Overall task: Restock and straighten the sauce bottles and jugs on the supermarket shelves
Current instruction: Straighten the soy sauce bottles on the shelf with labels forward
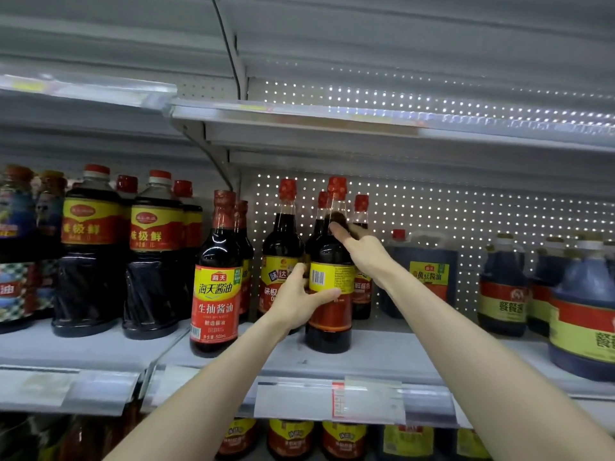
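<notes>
A tall dark sauce bottle (329,314) with a red cap stands near the front of the grey shelf (376,357), its barcode side turned toward me. My left hand (299,302) grips its label, thumb across the front and fingers behind. My right hand (361,244) holds the bottle's shoulder from the right, thumb on the front of the neck. Similar red-capped bottles (283,247) stand behind and beside it. One bottle with a red and yellow label (216,294) stands to its left.
Large dark bottles (88,257) fill the shelf at left. Sauce jugs (429,271) with handles stand at right, a big one (582,317) close to the front edge. Price-tag strips (332,400) line the shelf edge. More bottles (289,437) sit on the shelf below.
</notes>
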The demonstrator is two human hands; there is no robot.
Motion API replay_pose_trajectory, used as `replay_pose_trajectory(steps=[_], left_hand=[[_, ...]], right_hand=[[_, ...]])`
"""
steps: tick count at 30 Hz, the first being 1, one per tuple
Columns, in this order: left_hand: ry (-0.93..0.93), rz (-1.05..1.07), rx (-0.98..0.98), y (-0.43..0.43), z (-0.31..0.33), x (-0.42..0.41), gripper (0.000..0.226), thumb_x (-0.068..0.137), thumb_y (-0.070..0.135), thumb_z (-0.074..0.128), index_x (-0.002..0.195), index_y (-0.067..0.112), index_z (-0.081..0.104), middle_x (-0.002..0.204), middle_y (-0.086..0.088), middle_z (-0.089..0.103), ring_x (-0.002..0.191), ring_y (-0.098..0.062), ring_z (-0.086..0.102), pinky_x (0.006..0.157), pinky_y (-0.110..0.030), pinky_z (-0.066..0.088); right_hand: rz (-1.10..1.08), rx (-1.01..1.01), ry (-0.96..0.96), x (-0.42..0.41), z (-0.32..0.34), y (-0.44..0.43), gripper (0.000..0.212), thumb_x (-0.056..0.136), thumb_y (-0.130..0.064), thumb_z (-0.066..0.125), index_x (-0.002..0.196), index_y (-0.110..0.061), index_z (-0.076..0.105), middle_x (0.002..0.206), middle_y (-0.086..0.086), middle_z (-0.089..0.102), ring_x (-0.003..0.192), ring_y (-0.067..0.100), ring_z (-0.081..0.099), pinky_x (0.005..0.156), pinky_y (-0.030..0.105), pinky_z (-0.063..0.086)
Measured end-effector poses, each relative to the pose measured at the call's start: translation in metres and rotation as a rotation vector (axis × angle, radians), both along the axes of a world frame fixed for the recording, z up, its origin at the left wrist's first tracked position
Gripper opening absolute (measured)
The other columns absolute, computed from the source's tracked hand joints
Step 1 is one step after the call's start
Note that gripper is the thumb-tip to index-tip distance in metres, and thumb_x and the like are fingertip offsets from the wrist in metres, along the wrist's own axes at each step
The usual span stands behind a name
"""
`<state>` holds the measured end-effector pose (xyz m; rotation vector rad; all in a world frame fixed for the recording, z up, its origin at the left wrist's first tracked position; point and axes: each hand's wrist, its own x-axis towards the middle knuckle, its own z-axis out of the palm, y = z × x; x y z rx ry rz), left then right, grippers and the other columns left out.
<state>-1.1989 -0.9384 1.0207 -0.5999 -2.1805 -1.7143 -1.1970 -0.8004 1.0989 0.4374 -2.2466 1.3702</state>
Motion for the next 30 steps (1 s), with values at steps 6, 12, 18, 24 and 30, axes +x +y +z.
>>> replay_pose_trajectory(steps=[6,12,18,24,30], left_hand=[[0.011,0.095,0.059,0.011,-0.014,0.022,0.06,0.093,0.027,0.062,0.146,0.018,0.035,0.137,0.001,0.052,0.12,-0.012,0.051,0.1,-0.031,0.046],[0.025,0.074,0.103,0.036,-0.016,0.054,0.055,0.101,0.033,0.044,0.152,0.025,0.023,0.15,0.012,0.03,0.137,-0.006,0.029,0.111,-0.029,0.029],[-0.112,0.0,0.238,0.035,-0.008,0.045,0.068,0.083,0.073,0.037,0.141,0.038,0.041,0.14,0.013,0.047,0.127,-0.01,0.046,0.109,-0.041,0.035],[-0.299,-0.005,0.265,0.017,0.011,0.044,0.055,0.101,0.055,0.021,0.138,0.023,0.047,0.127,0.0,0.055,0.117,-0.018,0.052,0.093,-0.033,0.037],[-0.161,0.058,0.225,0.025,-0.009,0.046,0.066,0.09,0.067,0.029,0.142,0.029,0.044,0.143,0.007,0.048,0.129,-0.013,0.046,0.112,-0.041,0.033]], right_hand=[[0.127,-0.171,-0.179,-0.003,-0.019,0.004,0.06,0.097,-0.056,0.039,0.15,-0.028,0.031,0.151,0.002,0.041,0.135,0.025,0.042,0.113,0.046,0.033],[0.259,-0.355,-0.421,-0.003,-0.056,0.008,0.07,0.09,-0.075,0.023,0.136,-0.03,0.052,0.136,0.001,0.058,0.126,0.021,0.051,0.111,0.051,0.033],[0.28,-0.409,-0.431,0.013,-0.058,0.012,0.078,0.088,-0.078,0.018,0.143,-0.03,0.045,0.142,0.002,0.052,0.127,0.025,0.05,0.107,0.052,0.038],[0.307,-0.361,-0.396,0.04,-0.064,0.021,0.072,0.09,-0.074,0.019,0.147,-0.034,0.037,0.15,0.0,0.042,0.133,0.029,0.043,0.104,0.052,0.039],[0.264,-0.37,-0.365,0.045,-0.063,0.02,0.057,0.094,-0.068,0.02,0.131,-0.036,0.047,0.139,0.001,0.05,0.118,0.023,0.05,0.095,0.047,0.043]])
